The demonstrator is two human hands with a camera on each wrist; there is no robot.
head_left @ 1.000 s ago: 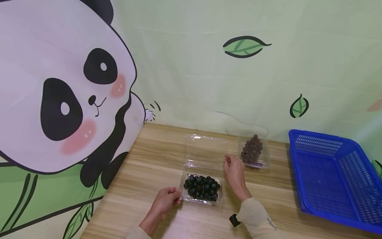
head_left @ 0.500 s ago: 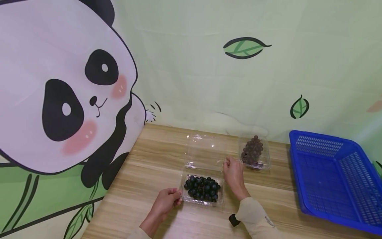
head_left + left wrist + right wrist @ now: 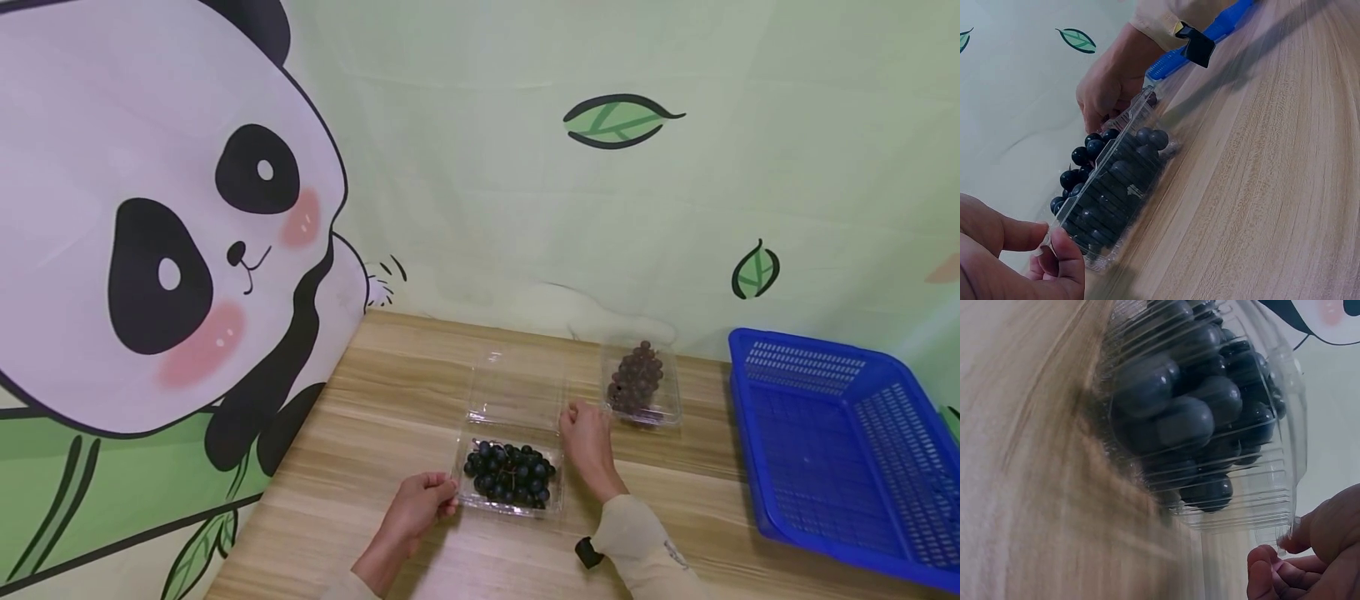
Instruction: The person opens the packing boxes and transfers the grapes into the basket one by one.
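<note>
A clear plastic clamshell box lies on the wooden table with its lid folded back toward the wall. Dark grapes fill its base; in the right wrist view, the grapes show through the ribbed side. My left hand pinches the box's left rim between thumb and fingers, as the left wrist view also shows. At the right side near the hinge, my right hand pinches the box's edge between thumb and curled fingers.
A second clear box holding reddish-purple grapes stands behind my right hand. Farther right is a blue plastic basket. The wooden table meets a panda-printed backdrop at the back and left.
My right hand has shifted slightly toward me along the box's right side. The folded-back lid has changed its tilt a little. My left hand stays at the left rim.
</note>
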